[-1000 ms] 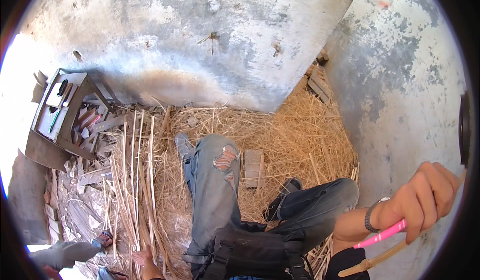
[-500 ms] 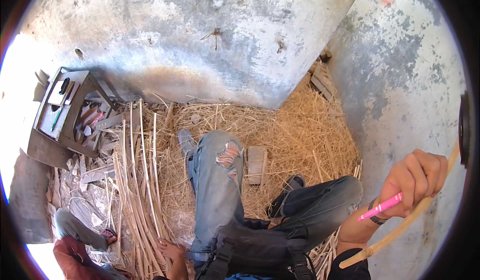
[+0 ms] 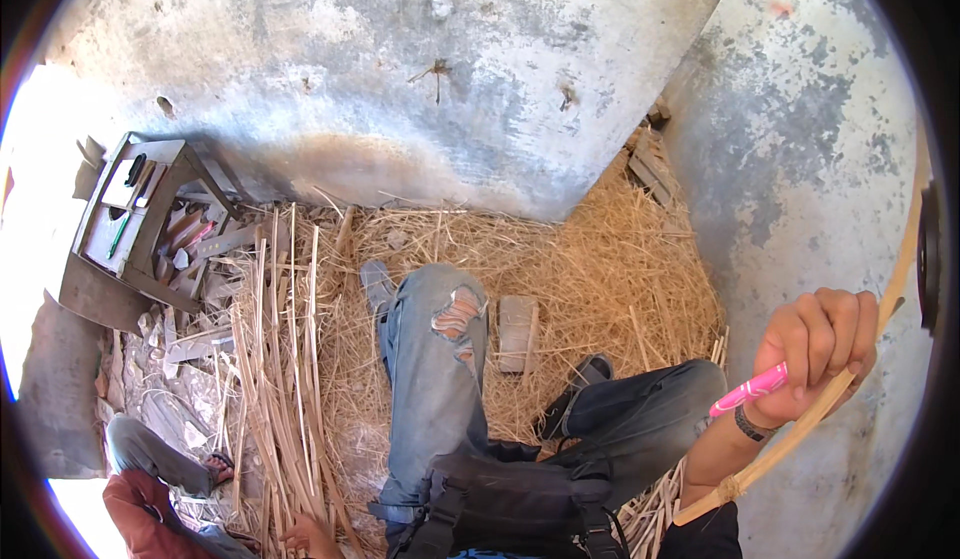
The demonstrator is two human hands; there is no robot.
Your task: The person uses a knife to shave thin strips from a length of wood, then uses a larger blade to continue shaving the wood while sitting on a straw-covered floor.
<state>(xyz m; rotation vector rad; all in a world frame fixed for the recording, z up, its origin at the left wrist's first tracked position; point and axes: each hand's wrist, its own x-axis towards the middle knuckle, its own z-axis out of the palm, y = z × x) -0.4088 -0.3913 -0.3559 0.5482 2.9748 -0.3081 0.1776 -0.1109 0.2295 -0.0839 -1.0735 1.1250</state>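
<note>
At the right, my right hand [image 3: 815, 351] is raised and closed round a long pale bamboo strip [image 3: 775, 451]. The strip has a node near its lower end, and its upper part runs up along the wall. A pink pen-shaped thing with white marks [image 3: 748, 390] sticks out of the same fist; its other end is hidden. At the lower edge, my left hand [image 3: 312, 539] touches a bundle of long split bamboo strips [image 3: 280, 409] on the floor to my left. Its fingers look a little apart, and the hand is partly cut off.
A small wooden stand [image 3: 108, 224] at the far left bears several small tools. Beside my outstretched leg lies a brick-like block [image 3: 516, 334]. Straw and shavings [image 3: 630, 259] cover the floor up to the worn walls. Another person's leg and reddish clothing [image 3: 150, 519] show at the lower left.
My left hand has slid down and left along the strips toward the lower edge. My right hand has shifted slightly left, and the held strip and pink thing have turned a little.
</note>
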